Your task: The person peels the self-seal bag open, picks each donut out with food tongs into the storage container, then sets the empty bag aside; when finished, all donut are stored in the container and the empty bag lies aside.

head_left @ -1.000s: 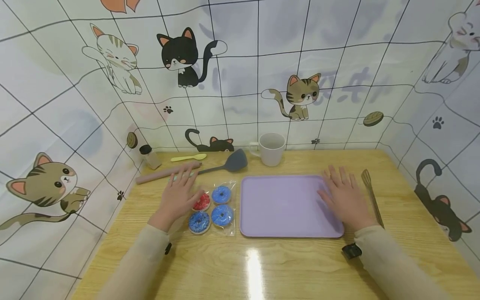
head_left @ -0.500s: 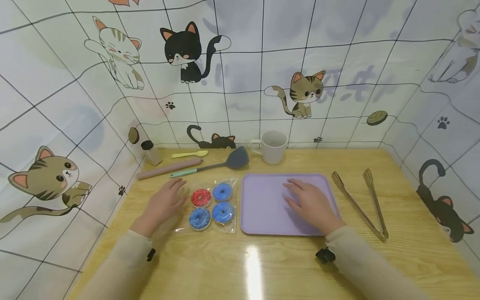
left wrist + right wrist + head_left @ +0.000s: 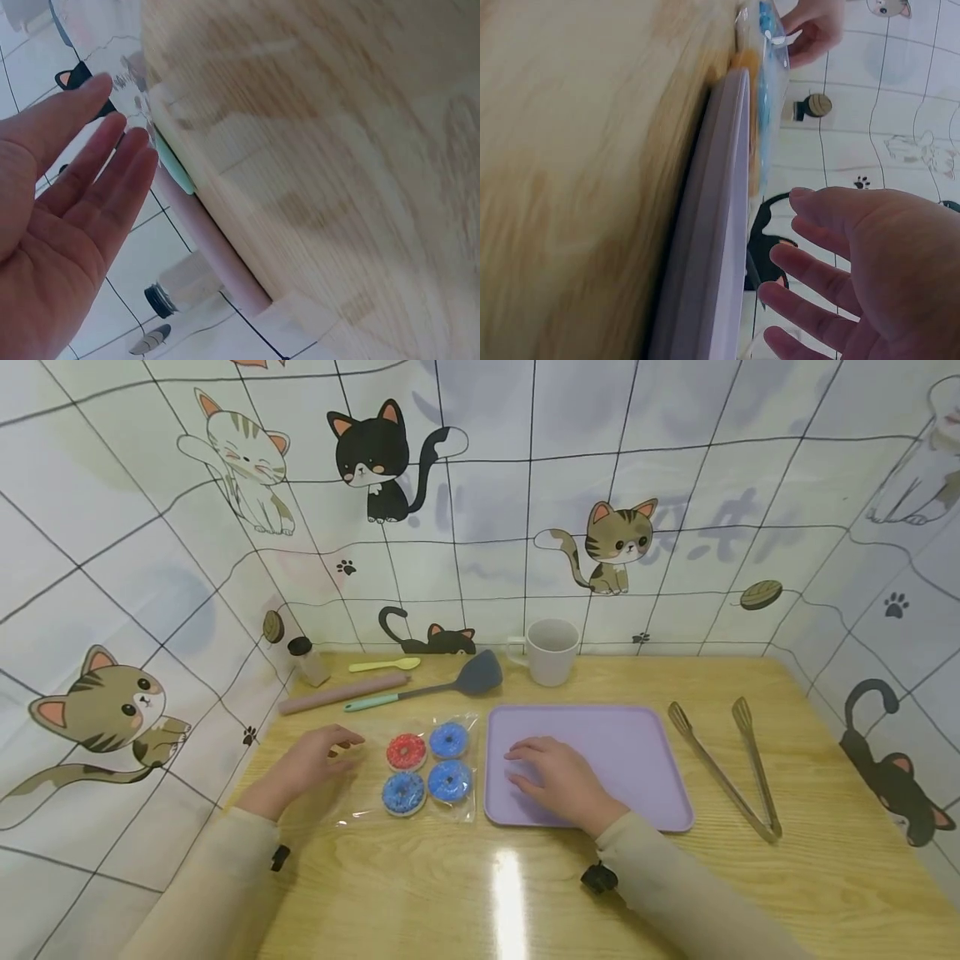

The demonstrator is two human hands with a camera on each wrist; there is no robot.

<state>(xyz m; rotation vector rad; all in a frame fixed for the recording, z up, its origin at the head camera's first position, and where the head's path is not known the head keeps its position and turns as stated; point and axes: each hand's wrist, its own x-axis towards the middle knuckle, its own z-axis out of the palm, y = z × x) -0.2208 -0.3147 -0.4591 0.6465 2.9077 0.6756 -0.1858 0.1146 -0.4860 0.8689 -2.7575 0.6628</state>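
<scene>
Clear plastic packaging [image 3: 356,802] with red and blue toy donuts [image 3: 403,793] lies left of centre in the head view. My left hand [image 3: 311,764] is at the packaging's left side, fingers slightly bent and holding nothing; whether it touches the plastic I cannot tell. In the left wrist view its palm and fingers [image 3: 112,195] show nothing between them. A flat lilac tray [image 3: 622,743] lies right of the donuts. Over its left half is my right hand [image 3: 562,781], fingers spread and loosely bent, nothing held. The right wrist view shows this hand above the tray's rim [image 3: 731,172].
Metal tongs [image 3: 723,772] lie spread at the right. Behind are a grey mug [image 3: 553,652], a spatula [image 3: 476,675], a yellow spoon [image 3: 386,665], a pinkish rolling pin [image 3: 341,695] and a black-capped shaker [image 3: 307,662]. Cat-patterned walls [image 3: 480,568] enclose the table.
My right hand has moved left from the tray's right edge, uncovering the tongs. My left hand has drawn back leftward off the red donut to the packaging's left side.
</scene>
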